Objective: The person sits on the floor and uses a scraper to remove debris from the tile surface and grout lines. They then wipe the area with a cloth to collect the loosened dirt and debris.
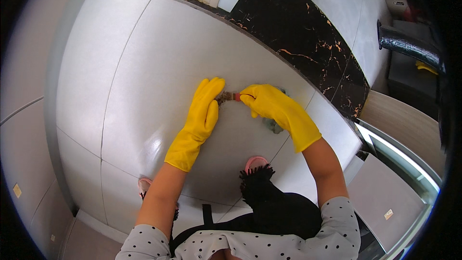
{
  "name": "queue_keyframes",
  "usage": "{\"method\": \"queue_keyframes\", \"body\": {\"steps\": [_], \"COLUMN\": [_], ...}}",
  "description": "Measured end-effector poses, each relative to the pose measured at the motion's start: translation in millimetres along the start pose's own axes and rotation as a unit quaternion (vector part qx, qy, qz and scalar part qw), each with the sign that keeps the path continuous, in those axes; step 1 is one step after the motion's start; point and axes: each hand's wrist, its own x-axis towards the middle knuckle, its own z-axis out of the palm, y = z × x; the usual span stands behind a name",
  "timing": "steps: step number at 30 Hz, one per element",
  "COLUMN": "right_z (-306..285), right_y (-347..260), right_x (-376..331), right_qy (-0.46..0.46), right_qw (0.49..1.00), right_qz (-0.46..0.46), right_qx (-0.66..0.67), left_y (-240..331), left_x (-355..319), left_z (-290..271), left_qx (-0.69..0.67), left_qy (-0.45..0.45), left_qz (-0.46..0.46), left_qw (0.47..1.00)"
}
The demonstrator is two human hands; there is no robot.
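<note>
Both of my hands wear yellow rubber gloves. My right hand (262, 101) is closed around the red handle of a small brush (231, 96) with brown bristles, held low over the pale floor tiles. The bristles point left, toward my other hand. Beside their tip is a little patch of dark dirt (221, 99). My left hand (204, 106) rests on its edge or palm by that dirt, fingers stretched out and held together, with nothing visible in it. Partly hidden under my right hand lies a crumpled grey-green cloth (274, 125) on the floor.
A black marble strip (293, 24) with orange veins crosses the far right. Pale cabinet panels (24, 82) line the left. Near the right edge are a glass-fronted unit (409, 159) and a shiny black object (409, 45). My pink shoe (256, 162) stands close below my hands.
</note>
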Motion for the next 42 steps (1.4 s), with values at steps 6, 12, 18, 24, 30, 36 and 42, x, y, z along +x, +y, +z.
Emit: {"method": "queue_keyframes", "body": {"steps": [6,12,18,24,30,36,42], "right_z": [-4,42,61,8,4,-10,-18], "right_y": [-1,7,29,24,2,3,-8], "right_x": [-25,-31,-38,-12,-8,8,7], "right_qy": [-0.057,-0.018,-0.045,-0.006,-0.02,-0.028,-0.076], "right_qw": [0.989,0.993,0.969,0.983,0.995,0.997,0.994], "right_qz": [0.133,0.11,0.157,0.164,0.081,0.076,0.04], "right_qx": [0.015,0.04,0.183,0.087,0.05,0.02,-0.062], "left_y": [-10,1,-7,-2,-2,1,0], "left_x": [-21,-11,-15,-12,-8,8,5], "left_z": [-3,12,14,22,22,16,20], "left_qx": [-0.072,-0.14,-0.175,-0.182,-0.164,-0.136,-0.156], "left_qy": [0.038,0.041,0.078,0.115,0.151,0.096,0.072], "left_qz": [-0.043,-0.084,-0.071,-0.091,-0.105,-0.112,-0.135], "left_qw": [0.996,0.986,0.979,0.972,0.969,0.98,0.976]}}
